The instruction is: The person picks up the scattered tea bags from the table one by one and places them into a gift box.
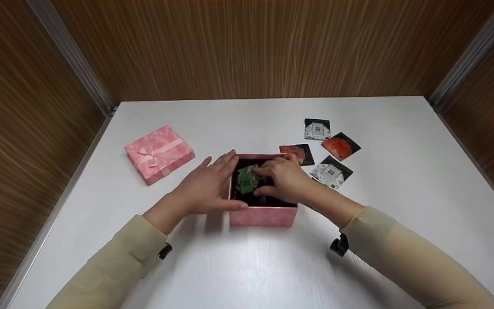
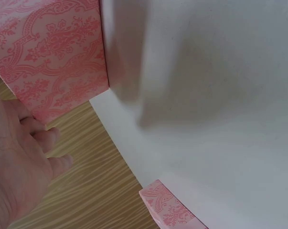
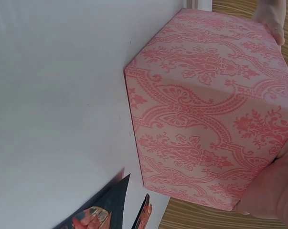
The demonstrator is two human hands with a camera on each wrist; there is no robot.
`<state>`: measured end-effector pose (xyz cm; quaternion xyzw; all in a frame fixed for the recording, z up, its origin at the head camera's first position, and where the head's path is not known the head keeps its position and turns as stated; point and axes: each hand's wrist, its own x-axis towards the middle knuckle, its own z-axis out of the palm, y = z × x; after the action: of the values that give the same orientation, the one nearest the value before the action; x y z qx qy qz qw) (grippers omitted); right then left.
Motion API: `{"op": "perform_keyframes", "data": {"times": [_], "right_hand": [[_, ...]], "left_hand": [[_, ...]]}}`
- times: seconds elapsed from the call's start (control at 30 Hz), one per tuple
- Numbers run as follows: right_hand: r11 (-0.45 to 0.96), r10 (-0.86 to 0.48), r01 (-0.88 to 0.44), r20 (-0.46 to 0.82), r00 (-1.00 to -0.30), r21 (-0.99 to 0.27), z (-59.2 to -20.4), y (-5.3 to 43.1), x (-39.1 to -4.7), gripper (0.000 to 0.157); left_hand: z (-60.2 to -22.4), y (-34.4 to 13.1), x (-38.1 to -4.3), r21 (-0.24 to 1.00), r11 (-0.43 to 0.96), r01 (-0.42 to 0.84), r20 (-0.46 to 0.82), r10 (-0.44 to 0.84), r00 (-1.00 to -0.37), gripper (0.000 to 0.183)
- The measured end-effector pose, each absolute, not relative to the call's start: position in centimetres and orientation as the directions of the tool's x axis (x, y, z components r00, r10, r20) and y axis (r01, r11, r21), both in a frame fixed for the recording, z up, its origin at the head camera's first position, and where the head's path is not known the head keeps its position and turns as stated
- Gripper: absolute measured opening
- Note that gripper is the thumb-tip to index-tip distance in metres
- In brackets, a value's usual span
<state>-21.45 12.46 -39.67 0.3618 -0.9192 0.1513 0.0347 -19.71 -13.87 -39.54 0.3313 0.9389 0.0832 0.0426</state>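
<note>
Green packet (image 1: 247,182) inside pink box (image 1: 263,216), midway between tabletop's (image 1: 247,266) left and right edges. Left hand (image 1: 202,186): thumb along near rim, straight fingers at box's far-left corner. Right hand (image 1: 287,180) dips in over right rim, index and thumb apart, index beside packet.

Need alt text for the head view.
A person's right hand reaches into an open pink box with a green packet inside; the left hand rests on the box's rim. A bow-topped pink lid lies left, orange and white packets right.
</note>
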Motion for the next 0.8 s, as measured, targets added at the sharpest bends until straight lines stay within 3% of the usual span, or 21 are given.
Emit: {"op": "perform_keyframes", "data": {"times": [0.2, 0.57, 0.8], "right_hand": [[0.708, -0.643, -0.654, 0.141, -0.753, -0.266, -39.7, 12.5, -21.3, 0.071], [0.627, -0.631, -0.654, 0.217, -0.745, -0.423, -38.5, 14.2, -21.6, 0.06], [0.598, -0.5, -0.552, 0.269, -0.823, -0.58, -36.5, 17.8, -22.2, 0.052]], "left_hand": [[-39.8, -13.8, -19.6, 0.194, 0.765, 0.614, -0.017, 0.629, -0.778, 0.128], [-40.0, -13.7, -19.8, 0.202, 0.758, 0.621, -0.007, 0.635, -0.773, 0.127], [-39.8, -14.0, -19.7, 0.202, 0.759, 0.619, 0.002, 0.632, -0.775, 0.127]]}}
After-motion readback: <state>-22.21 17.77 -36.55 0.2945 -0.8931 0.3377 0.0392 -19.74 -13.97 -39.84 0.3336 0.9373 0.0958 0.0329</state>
